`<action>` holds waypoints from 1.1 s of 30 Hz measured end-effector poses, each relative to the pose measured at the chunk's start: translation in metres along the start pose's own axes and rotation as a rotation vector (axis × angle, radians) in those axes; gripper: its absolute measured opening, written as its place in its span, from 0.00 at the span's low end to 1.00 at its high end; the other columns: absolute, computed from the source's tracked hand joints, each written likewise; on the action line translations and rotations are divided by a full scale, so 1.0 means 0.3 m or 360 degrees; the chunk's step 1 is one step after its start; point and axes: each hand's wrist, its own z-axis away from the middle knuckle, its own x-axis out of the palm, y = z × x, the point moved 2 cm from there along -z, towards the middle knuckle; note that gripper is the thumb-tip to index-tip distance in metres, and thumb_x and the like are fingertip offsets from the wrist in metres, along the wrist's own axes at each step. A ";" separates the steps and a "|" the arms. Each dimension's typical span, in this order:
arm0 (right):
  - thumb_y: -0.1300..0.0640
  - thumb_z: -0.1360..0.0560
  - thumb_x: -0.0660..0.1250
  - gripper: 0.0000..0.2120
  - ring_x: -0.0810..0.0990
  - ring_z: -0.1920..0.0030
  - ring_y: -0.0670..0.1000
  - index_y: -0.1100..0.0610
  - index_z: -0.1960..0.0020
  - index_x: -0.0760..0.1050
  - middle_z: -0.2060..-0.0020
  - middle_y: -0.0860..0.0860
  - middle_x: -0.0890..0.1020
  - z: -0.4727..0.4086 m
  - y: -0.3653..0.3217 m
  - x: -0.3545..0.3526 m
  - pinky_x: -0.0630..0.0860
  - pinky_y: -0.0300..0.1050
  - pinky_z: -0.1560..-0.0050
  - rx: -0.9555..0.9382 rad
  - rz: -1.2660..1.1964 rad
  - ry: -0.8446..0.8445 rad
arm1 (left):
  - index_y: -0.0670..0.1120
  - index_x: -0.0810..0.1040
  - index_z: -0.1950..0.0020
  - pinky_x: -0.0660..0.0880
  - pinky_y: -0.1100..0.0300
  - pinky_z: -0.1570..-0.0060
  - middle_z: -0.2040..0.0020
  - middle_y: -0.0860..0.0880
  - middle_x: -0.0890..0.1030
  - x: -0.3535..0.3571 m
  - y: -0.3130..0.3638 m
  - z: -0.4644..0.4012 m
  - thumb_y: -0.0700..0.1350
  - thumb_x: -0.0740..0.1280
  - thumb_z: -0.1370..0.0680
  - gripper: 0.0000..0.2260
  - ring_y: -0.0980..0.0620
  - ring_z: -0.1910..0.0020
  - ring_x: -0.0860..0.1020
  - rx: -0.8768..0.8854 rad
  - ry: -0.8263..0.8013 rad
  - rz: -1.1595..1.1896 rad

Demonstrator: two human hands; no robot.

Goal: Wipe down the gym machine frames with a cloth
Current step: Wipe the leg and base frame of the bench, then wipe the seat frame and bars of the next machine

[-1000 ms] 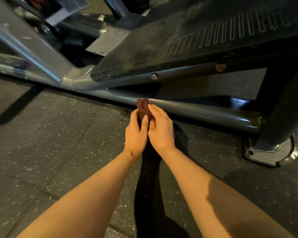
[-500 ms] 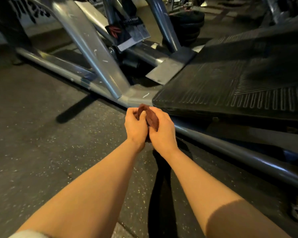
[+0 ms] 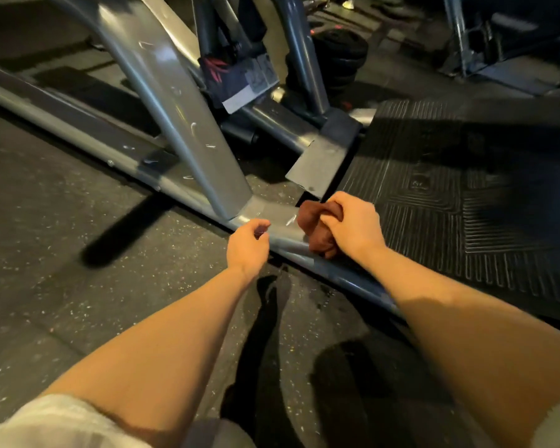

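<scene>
cloth (image 3: 317,226): brown, bunched | pressed on grey frame rail (image 3: 282,234)

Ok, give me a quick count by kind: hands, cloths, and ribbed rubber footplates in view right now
Hands: 2, left hand and right hand
Cloths: 1, the brown cloth, gripped by the right hand
Ribbed footplates: 1, the black footplate
Total: 4

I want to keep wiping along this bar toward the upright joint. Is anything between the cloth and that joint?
Nothing visible blocks it. The right hand grips the brown cloth against the low frame bar, and the stretch to the upright's base is bare metal. The left hand hovers at the bar's near edge, loosely curled and holding nothing.
</scene>
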 end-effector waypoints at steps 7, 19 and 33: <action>0.57 0.23 0.67 0.22 0.69 0.36 0.64 0.56 0.31 0.69 0.30 0.59 0.64 -0.175 0.001 0.132 0.70 0.55 0.37 -0.0374 0.0356 -0.0210 | 0.44 0.68 0.27 0.62 0.57 0.32 0.28 0.46 0.69 0.063 -0.012 -0.134 0.39 0.64 0.20 0.21 0.47 0.30 0.68 0.0053 -0.0174 -0.0406; 0.55 0.20 0.58 0.17 0.67 0.33 0.57 0.56 0.33 0.73 0.33 0.55 0.73 -0.308 0.074 0.322 0.66 0.53 0.31 -0.0874 0.1004 -0.0778 | 0.43 0.62 0.24 0.53 0.58 0.26 0.24 0.45 0.64 0.064 -0.142 -0.270 0.34 0.63 0.24 0.29 0.47 0.25 0.62 0.0350 -0.0426 -0.1087; 0.53 0.20 0.57 0.18 0.65 0.31 0.58 0.57 0.32 0.70 0.32 0.55 0.69 -0.244 0.076 0.337 0.67 0.50 0.33 -0.0834 0.0930 -0.0824 | 0.50 0.61 0.23 0.43 0.53 0.25 0.23 0.53 0.61 0.034 -0.148 -0.302 0.34 0.61 0.25 0.31 0.54 0.25 0.60 0.0368 -0.0450 -0.1257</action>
